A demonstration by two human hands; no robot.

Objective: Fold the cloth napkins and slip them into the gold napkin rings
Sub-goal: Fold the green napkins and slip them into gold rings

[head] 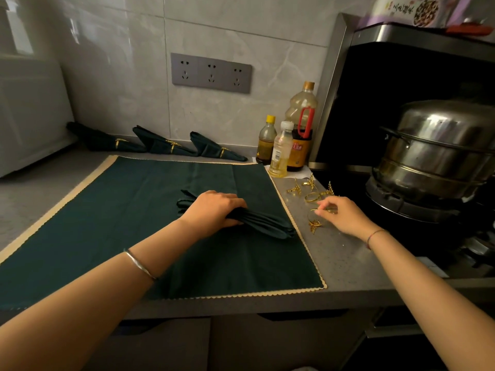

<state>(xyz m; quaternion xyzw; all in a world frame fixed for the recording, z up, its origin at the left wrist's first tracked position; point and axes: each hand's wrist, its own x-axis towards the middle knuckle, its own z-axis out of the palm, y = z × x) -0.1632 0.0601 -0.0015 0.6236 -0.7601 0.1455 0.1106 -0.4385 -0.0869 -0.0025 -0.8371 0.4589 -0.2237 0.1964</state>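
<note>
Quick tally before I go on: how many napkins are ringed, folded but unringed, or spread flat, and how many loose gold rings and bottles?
napkins in rings: 3
folded napkin without a ring: 1
spread cloth: 1
loose gold rings: 4
bottles: 3
Total: 12

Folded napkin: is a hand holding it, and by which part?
Yes. The left hand grips the folded napkin around its pleated middle, both ends sticking out.

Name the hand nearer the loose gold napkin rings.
Right. The right hand pinches one of the gold napkin rings; the left hand grips the folded napkin to their left.
</note>
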